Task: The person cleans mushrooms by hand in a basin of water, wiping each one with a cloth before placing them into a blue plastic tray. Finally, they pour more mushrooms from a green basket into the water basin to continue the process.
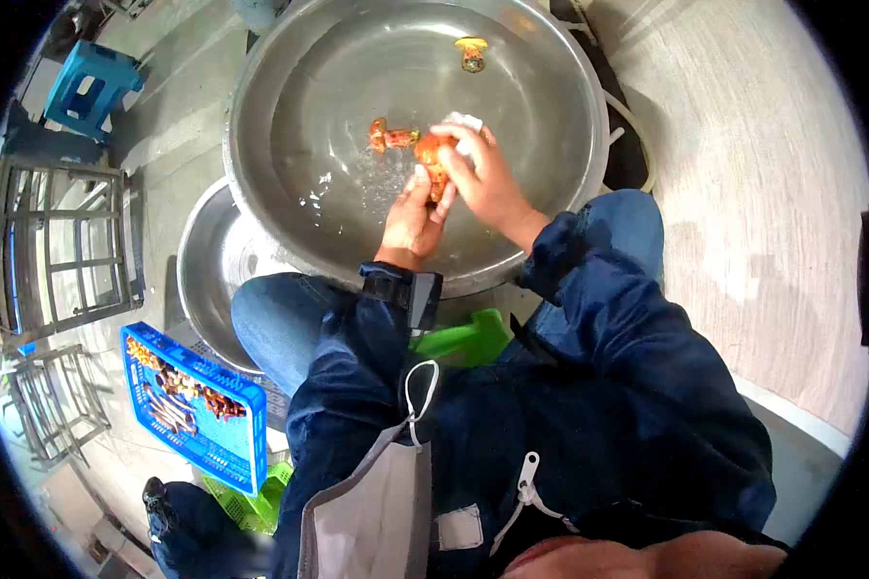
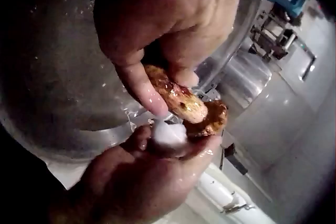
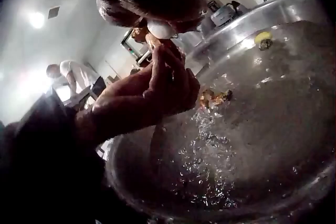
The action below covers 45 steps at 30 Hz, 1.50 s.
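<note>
the left hand (image 1: 407,227) pinches a wet orange-brown mushroom (image 1: 428,151), upper centre of the head view; the right hand (image 1: 492,183) grips a small white wad (image 1: 466,121) beside it. below, a wide silver metal basin (image 1: 257,135) holds water (image 1: 536,121); pale wood-grain floor (image 1: 763,193) lies at right, a blue plastic stool (image 1: 89,89) upper left.

Wide stainless-steel basin (image 1: 253,145) of water (image 1: 328,106) at top centre, orange-red mushroom (image 1: 378,137) in it left of the middle, yellow-capped mushroom (image 1: 471,55) towards its upper right, pale wood-grain floor (image 1: 724,135) along the frame's right.
</note>
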Each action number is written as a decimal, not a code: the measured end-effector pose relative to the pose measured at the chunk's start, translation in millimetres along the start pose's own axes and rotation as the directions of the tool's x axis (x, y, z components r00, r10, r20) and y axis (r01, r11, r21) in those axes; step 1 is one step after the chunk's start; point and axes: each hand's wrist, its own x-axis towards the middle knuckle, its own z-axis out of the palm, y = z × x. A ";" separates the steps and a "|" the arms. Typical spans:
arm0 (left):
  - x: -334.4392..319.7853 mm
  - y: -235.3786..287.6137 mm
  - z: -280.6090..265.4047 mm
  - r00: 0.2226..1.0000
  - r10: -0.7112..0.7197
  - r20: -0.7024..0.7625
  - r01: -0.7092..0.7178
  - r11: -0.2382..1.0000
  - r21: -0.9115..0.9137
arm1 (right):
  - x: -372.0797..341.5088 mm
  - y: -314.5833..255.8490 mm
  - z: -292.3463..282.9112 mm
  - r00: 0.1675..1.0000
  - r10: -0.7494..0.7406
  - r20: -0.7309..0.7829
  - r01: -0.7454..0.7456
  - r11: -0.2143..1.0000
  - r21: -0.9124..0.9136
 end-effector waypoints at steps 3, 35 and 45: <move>-6.1 17.0 16.0 0.995 -0.033 0.096 -0.009 0.916 0.401 | 10.9 2.8 -5.0 0.994 0.107 -0.007 -0.105 0.986 0.127; -5.6 6.0 4.2 0.923 0.353 0.153 -0.136 -0.071 0.988 | -6.0 14.9 5.7 0.973 -0.042 0.228 0.085 0.980 -0.181; -8.5 25.1 -3.9 0.980 0.002 0.199 -0.087 0.905 0.417 | -33.6 163.3 7.6 0.770 0.572 0.283 -0.143 0.586 -0.797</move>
